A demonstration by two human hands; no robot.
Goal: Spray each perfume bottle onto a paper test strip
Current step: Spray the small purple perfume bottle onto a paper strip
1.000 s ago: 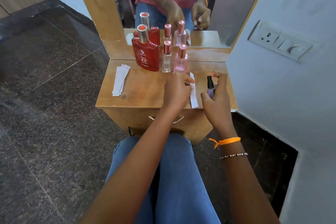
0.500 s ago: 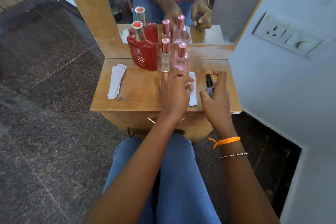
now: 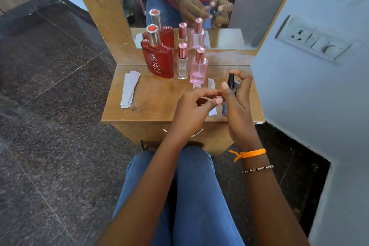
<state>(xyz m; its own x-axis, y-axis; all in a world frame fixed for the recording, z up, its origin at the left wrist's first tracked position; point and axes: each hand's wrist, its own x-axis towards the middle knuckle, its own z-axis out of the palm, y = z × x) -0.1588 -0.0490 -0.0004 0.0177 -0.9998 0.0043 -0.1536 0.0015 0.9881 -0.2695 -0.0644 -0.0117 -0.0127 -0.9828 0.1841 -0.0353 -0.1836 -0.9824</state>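
Note:
My right hand (image 3: 238, 106) grips a small dark purple spray bottle (image 3: 231, 84) with a black nozzle, held upright above the right side of the wooden table (image 3: 151, 104). My left hand (image 3: 193, 108) hovers just left of it with loosely curved fingers. Its fingertips are near my right thumb, and I see nothing held in it. A white test strip (image 3: 211, 84) lies on the table under both hands, mostly hidden. At the back stand a red bottle (image 3: 157, 62), a slim clear bottle (image 3: 182, 66) and a pink bottle (image 3: 197, 72).
A stack of white paper strips (image 3: 129, 90) lies at the table's left side. A mirror (image 3: 199, 6) rises behind the bottles. A grey wall with a socket panel (image 3: 313, 40) is close on the right. My knees sit below the table's front edge.
My left hand has lifted off the test strip and moved toward the bottle. My right hand has raised the purple bottle slightly and brought it closer to me.

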